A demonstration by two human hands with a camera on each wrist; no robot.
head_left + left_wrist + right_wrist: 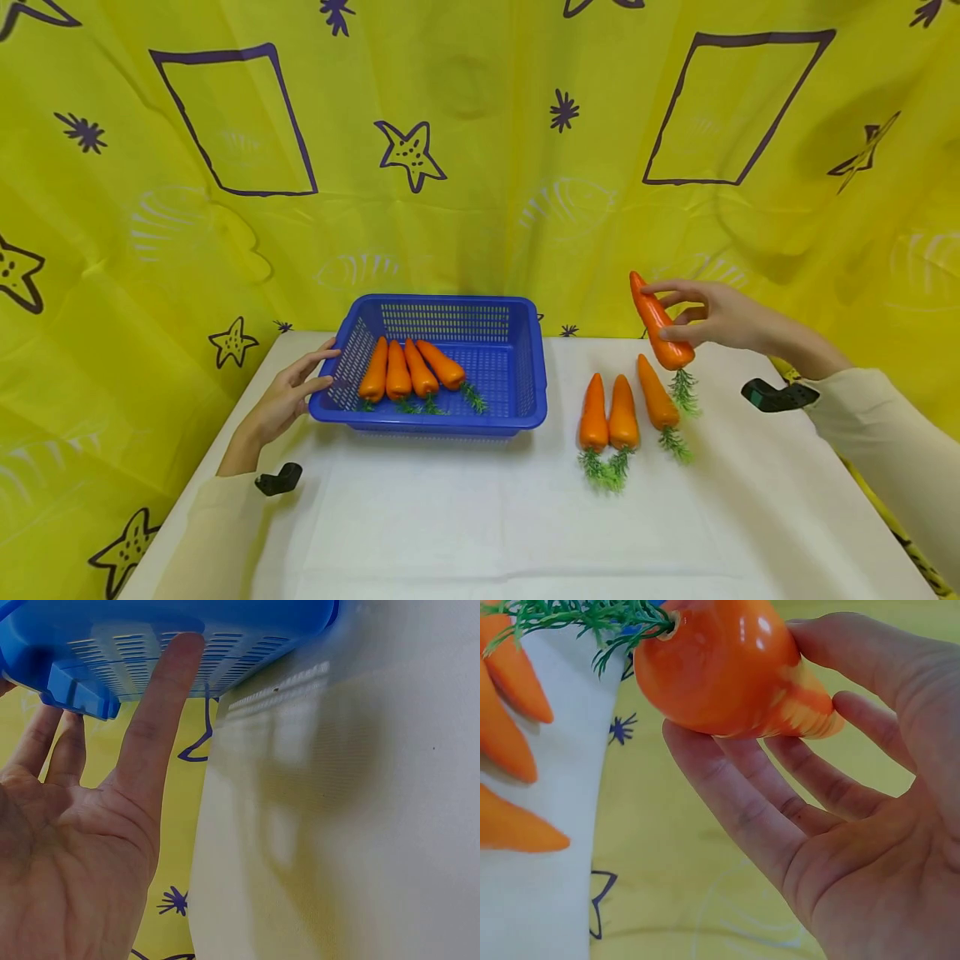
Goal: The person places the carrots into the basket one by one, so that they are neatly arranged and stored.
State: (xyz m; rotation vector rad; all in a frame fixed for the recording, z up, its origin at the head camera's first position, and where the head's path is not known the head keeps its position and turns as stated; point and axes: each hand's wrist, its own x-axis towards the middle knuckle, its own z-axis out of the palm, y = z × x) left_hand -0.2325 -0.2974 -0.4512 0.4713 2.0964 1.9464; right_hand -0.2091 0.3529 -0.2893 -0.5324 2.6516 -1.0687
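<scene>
My right hand [712, 317] pinches an orange carrot [651, 317] between thumb and fingers, above the right side of the table. The carrot tilts tip-up, its green leafy top [592, 622] hanging at the lower end. Below it, three more carrots [594, 417] lie on the white cloth, leaves toward me. At the left, my left hand [281, 400] touches the left side of a blue plastic basket [528, 417] with fairly straight fingers; the thumb [154, 724] lies against its slotted wall. Several carrots [397, 375] lie side by side in the basket's left half.
A white cloth covers the table [510, 517]. A yellow curtain [480, 208] with dark drawn stars and frames hangs right behind the basket and along both sides. Black wrist devices [279, 480] sit on both sleeves.
</scene>
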